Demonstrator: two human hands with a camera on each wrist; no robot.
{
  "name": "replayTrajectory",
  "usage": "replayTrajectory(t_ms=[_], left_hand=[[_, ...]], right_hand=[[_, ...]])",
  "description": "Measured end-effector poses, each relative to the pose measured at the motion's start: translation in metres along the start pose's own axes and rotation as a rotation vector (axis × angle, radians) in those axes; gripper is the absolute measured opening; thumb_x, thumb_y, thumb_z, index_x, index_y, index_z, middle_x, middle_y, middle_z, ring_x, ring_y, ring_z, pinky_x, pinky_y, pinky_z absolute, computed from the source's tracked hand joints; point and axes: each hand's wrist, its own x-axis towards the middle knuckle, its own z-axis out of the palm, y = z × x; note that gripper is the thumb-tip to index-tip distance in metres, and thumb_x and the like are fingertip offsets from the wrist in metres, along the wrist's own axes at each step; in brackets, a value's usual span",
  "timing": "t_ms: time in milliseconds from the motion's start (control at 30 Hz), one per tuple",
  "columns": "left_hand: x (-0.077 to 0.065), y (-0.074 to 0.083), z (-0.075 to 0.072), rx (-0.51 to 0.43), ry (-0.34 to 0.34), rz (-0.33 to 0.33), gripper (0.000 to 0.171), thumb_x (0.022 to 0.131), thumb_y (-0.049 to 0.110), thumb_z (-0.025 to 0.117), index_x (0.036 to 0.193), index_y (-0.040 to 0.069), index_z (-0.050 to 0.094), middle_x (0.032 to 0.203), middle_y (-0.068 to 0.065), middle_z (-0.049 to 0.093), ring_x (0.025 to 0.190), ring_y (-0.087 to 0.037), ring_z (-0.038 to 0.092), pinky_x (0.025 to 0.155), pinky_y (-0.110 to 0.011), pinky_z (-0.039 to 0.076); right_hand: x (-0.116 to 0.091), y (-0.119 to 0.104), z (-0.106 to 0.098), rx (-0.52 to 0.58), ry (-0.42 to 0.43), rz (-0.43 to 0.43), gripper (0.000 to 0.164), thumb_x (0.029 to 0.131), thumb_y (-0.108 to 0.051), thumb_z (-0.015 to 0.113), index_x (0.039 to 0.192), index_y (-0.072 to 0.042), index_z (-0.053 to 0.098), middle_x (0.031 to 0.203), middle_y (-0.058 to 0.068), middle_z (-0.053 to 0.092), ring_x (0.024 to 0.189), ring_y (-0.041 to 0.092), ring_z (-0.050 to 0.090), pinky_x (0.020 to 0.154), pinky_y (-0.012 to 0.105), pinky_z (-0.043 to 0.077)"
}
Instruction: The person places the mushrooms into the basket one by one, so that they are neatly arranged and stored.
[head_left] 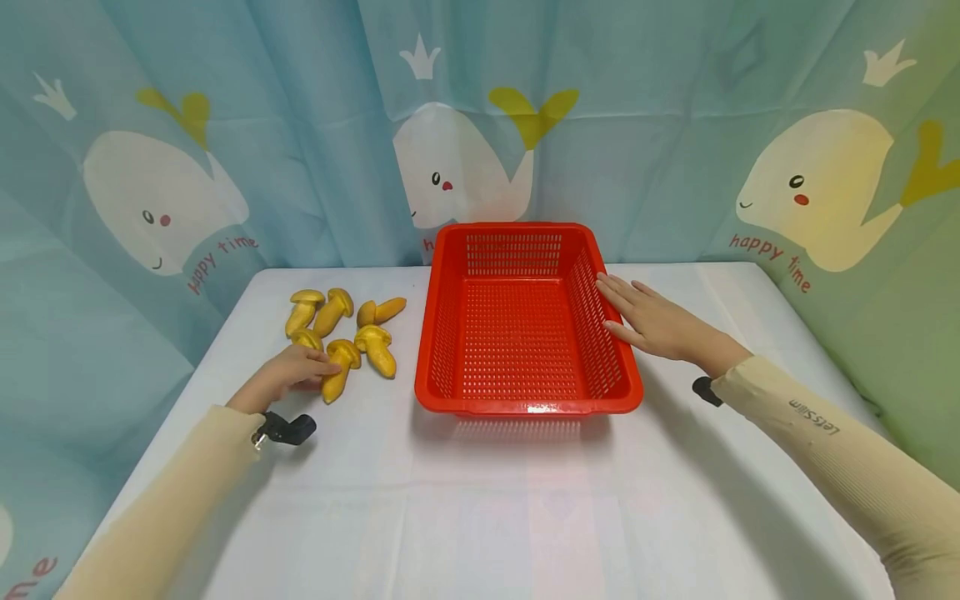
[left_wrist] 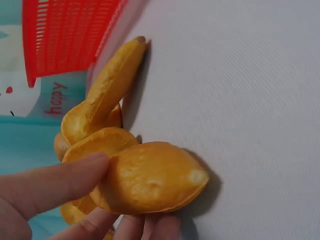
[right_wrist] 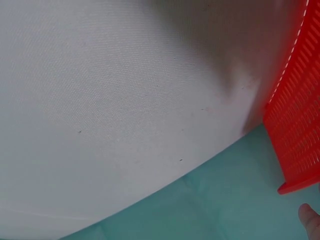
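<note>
My left hand (head_left: 283,372) pinches a yellow toy mushroom (head_left: 335,385) at the front of a small group on the left of the table. In the left wrist view, the thumb lies on one side of this mushroom (left_wrist: 155,177) near its cap, with fingertips on the other side. Several more yellow mushrooms (head_left: 381,357) lie close around it, one partly hidden behind the hand. A red plastic basket (head_left: 525,407) with slotted walls stands right of them. Against its right rim, my right hand (head_left: 663,323) rests with fingers extended.
A white cloth (head_left: 480,517) covers the table. Behind and beside it hangs a blue-green curtain (head_left: 637,167) printed with whales. Black wrist straps (head_left: 288,428) show at both sleeves. The basket's wall (right_wrist: 300,110) shows at the right edge of the right wrist view.
</note>
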Motion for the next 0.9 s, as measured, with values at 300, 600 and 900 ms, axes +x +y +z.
replayTrajectory(t_ms=[300,600,900], left_hand=[[0.002,-0.006,0.002,-0.198,-0.055,-0.067,0.067,0.09,0.012,0.062,0.141,-0.014,0.026,0.132,-0.029,0.045,0.079,-0.002,0.059,0.081,-0.024,0.056],[0.0,-0.016,0.008,-0.298,-0.053,0.048,0.069,0.095,0.013,0.055,0.147,-0.007,0.014,0.146,-0.034,0.027,0.092,-0.004,0.06,0.085,-0.026,0.055],[0.002,-0.03,0.013,-0.355,0.007,0.151,0.07,0.096,0.017,0.053,0.148,-0.005,0.012,0.142,-0.035,0.033,0.088,0.003,0.058,0.085,-0.023,0.055]], right_hand=[[0.001,0.001,0.0,0.0,0.005,-0.015,0.069,0.098,-0.038,0.042,0.15,-0.003,0.013,0.158,0.015,0.013,0.146,0.031,0.013,0.117,0.054,0.015],[0.001,0.0,-0.001,0.001,0.011,-0.004,0.069,0.098,-0.036,0.043,0.15,-0.003,0.013,0.158,0.014,0.013,0.146,0.031,0.013,0.117,0.053,0.014],[0.0,-0.001,0.002,0.01,0.018,0.007,0.069,0.097,-0.036,0.046,0.15,-0.004,0.015,0.158,0.013,0.014,0.146,0.03,0.014,0.118,0.052,0.015]])
